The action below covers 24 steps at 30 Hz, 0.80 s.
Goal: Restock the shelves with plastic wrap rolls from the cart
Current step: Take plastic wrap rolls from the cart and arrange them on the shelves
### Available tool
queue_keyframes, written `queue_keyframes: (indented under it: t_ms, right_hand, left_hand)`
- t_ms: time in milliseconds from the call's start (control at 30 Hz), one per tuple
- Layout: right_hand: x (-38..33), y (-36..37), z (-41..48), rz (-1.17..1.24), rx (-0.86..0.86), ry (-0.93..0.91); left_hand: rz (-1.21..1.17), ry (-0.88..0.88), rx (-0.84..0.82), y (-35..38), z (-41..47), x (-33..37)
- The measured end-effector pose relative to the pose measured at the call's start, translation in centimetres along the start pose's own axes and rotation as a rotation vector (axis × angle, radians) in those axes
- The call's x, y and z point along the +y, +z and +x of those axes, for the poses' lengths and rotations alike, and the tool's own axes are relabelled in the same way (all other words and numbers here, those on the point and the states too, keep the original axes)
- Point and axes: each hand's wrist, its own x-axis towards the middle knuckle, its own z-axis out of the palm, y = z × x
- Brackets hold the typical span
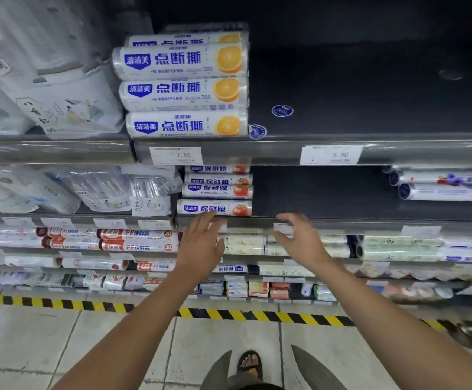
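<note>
A: Item one, nearest: floor tile, one sandalled foot (250, 363), hazard tape (257, 315) along the shelving base. Cart?

B: Not in view. No roll in either hand.

A: Item two: hands.

B: Both empty. The left hand (201, 244): fingers straight and spread, tips at the shelf lip just under the lowest tomato-print roll (215, 208); whether they touch it, cannot tell. The right hand (299, 239): fingers loosely curled round nothing, at the same lip, beside a small price label (283, 228).

A: Item three: stock on that shelf.

B: The tomato-print stack (217, 190), four plastic wrap rolls lying lengthwise, print facing out. Right of it, a bare shelf gap (319, 192). Far right, a few blue-capped rolls (440, 187).

A: Item four, farther up.

B: The orange-print rolls (184, 88), stacked in the same column, with bare shelf to their right as well.

A: Handling note for the step in hand?

B: As a judgement: this looks like squaring the stack before fetching more. Nudge the rolls with flat fingers, not a grip, so the film sleeves do not crease. New rolls belong in the gap just right of the stack, bottom row first, print forward, fronts flush with the lip. Round rolls may creep, so seat each against its neighbour, and check the price label matches.
</note>
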Motion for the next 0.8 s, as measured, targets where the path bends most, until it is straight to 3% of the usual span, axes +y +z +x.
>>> queue_keyframes:
  t_ms: [100, 367, 800]
  right_hand:
    - [4.2, -1.0, -4.6, -0.008, -0.021, 0.058]
    - [16.4, -6.0, -21.3, 0.056, 0.043, 0.287]
    - [31.8, -17.3, -48.4, 0.229, 0.486, 0.659]
  left_hand:
    - [-0.043, 0.080, -0.059, 3.0, -2.5, 3.9]
    - [-0.092, 0.219, -0.436, 11.8, -8.8, 18.1]
    - [-0.194, 0.662, -0.736, 20.9, -16.3, 47.9]
